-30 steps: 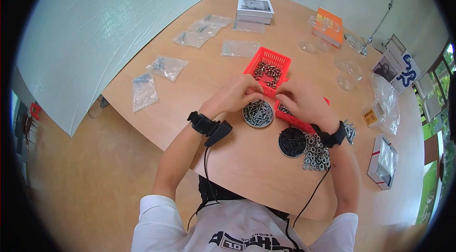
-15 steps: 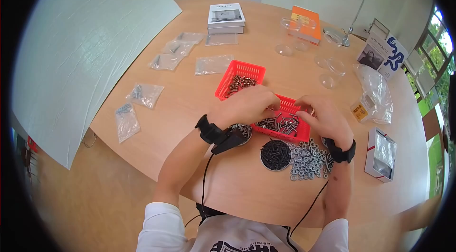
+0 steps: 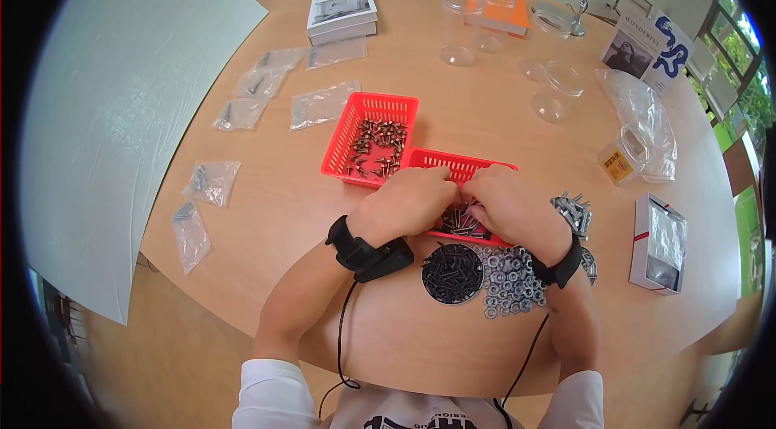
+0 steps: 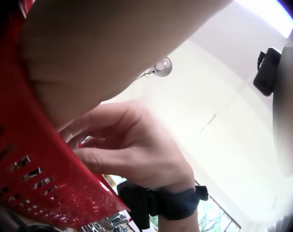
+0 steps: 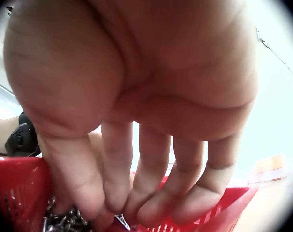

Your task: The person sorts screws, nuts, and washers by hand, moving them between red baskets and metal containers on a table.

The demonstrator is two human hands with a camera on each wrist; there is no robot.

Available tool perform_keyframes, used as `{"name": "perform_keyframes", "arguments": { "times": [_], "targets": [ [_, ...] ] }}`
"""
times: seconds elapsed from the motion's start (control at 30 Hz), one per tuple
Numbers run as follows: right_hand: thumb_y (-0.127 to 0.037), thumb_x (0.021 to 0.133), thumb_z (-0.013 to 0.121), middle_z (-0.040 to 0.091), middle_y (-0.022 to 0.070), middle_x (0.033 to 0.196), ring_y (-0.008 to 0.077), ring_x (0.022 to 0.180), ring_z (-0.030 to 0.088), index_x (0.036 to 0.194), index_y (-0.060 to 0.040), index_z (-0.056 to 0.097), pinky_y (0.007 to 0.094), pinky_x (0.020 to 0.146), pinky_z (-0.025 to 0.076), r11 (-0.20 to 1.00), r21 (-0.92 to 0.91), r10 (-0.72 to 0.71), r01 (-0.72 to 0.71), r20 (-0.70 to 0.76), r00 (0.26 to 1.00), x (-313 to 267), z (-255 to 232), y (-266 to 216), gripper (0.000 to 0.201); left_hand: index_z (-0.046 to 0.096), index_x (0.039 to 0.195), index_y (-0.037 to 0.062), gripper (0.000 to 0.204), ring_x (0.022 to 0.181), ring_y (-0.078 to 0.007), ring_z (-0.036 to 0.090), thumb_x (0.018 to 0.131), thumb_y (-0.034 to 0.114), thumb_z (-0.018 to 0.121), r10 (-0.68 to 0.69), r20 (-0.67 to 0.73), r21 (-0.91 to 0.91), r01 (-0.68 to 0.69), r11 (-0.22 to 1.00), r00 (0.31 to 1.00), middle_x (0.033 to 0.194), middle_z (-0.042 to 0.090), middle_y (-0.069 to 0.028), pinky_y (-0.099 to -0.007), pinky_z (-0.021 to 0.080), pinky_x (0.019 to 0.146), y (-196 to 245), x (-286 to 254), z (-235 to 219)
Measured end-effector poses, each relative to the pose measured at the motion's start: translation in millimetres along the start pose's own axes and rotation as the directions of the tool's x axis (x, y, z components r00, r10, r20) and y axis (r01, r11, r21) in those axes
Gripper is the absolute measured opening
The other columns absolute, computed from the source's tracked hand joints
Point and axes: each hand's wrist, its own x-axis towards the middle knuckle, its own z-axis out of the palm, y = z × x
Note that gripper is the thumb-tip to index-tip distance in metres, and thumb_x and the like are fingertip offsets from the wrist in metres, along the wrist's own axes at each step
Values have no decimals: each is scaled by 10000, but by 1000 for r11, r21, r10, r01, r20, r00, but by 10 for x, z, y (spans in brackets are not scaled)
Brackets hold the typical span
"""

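Note:
Both hands meet at the nearer red basket, which holds loose silver screws. My left hand reaches in from the left, its fingertips down among the screws. From the right comes my right hand, thumb and fingers pointing down into the same basket. A shiny metal piece shows at the right fingertips in the right wrist view; I cannot tell whether either hand pinches a screw. In the left wrist view, the left fingertips are hidden behind the basket's red wall.
A second red basket with brass-coloured screws adjoins at the left. Close in front lie a dish of black screws and a pile of nuts. Plastic bags, clear cups, books and an open box stand around.
Both hands have moved from beside the far basket's near edge to the nearer basket, and their fingers have gone down into it and come together. The head view has shifted.

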Motion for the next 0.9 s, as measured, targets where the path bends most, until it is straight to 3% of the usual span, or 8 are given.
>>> {"name": "perform_keyframes", "arguments": {
  "times": [0.03,0.13,0.23,0.3,0.43,0.73,0.9],
  "targets": [
    [-44,788,684,675,175,887,365,921,648,861,-21,684,469,802,534,1000,-12,-22,22,-7,1000,3,37,13,76,735,1117,80,335,992,-310,660,788,18,727,-10,15,-8,10,1000,1000,1034,650,-122,-411,543,832,6,10,-9],
    [-80,780,729,672,162,949,366,989,623,946,-10,696,459,916,495,996,-1,91,-92,166,982,37,26,23,184,741,1067,58,291,960,-320,670,786,-7,703,-15,24,-17,15,1000,1000,1005,670,-145,-412,541,813,3,21,-38],
    [-25,733,729,677,174,860,362,903,657,846,-12,696,470,806,535,1000,24,1,-2,35,999,32,109,78,118,729,1017,22,239,938,-329,677,786,-23,685,-3,6,-26,4,1000,1000,959,686,-167,-420,536,806,-29,5,-23],
    [-30,741,723,679,172,861,361,906,655,857,-10,703,467,813,533,999,36,-15,14,49,999,48,112,77,119,716,981,0,198,935,-328,680,791,-34,671,-49,47,-50,51,997,998,938,691,-174,-423,534,805,-13,2,-94],
    [-34,755,707,685,165,887,354,928,650,863,-5,708,463,823,531,996,77,-48,44,54,997,78,134,84,112,697,958,-24,151,932,-335,681,812,-30,660,-9,21,-73,11,997,1000,927,697,-186,-424,532,808,-49,-22,-152],
    [-59,798,697,692,147,1009,335,1037,630,1072,-16,721,430,957,496,981,168,-100,93,35,994,122,121,11,278,682,926,-5,101,888,-355,668,837,36,659,-95,-128,-142,76,987,987,891,703,-174,-422,520,793,20,-354,-706],
    [-93,832,711,680,132,1131,327,1110,610,1153,-28,677,420,998,476,978,188,-120,95,131,984,111,71,-14,329,669,895,13,88,800,-333,673,830,72,666,-83,-223,-82,66,994,971,832,700,-153,-413,507,723,-36,-494,-745]
  ]
}}
